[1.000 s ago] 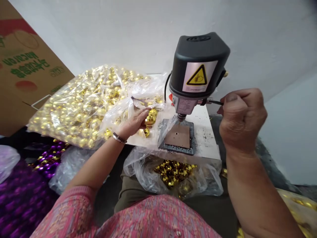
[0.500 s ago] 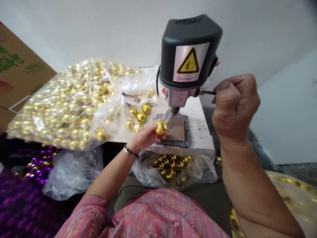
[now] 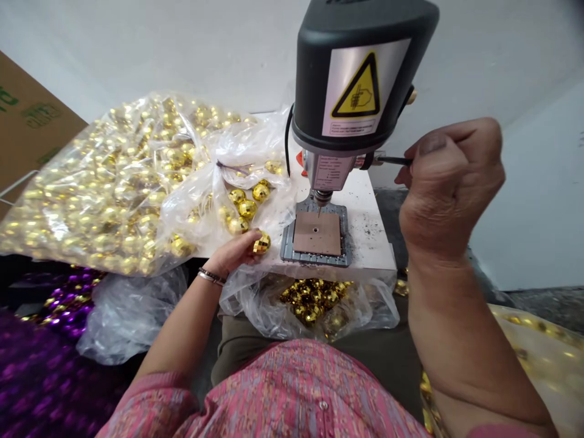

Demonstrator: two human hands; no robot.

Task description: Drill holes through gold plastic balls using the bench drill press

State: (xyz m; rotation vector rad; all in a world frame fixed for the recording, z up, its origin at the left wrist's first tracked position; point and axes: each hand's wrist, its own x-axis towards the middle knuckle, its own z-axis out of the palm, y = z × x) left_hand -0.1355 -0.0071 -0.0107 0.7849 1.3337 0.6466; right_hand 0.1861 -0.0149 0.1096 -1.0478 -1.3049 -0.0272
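A gold mirrored ball (image 3: 261,243) is pinched in my left hand (image 3: 235,252), left of the drill press base. My right hand (image 3: 449,185) is closed round the lever (image 3: 395,160) on the side of the black drill press (image 3: 356,85). Below its chuck (image 3: 322,198) a thin bit points down over a brown square plate (image 3: 317,234) with a small hole. That plate lies on the grey metal base (image 3: 287,249), strewn with dark shavings. Several loose gold balls (image 3: 247,209) lie at the mouth of the clear bag, just beyond my left hand.
A big clear bag (image 3: 104,182) of gold balls covers the table's left side. Below the table's front edge, an open plastic bag (image 3: 255,304) in my lap holds gold balls. Purple balls (image 3: 73,310) are at lower left, a cardboard box (image 3: 36,121) behind, another bag (image 3: 542,353) at lower right.
My left hand has carried the gold ball leftward, away from the plate under the drill bit. My right hand stays on the lever. The view has shifted slightly.
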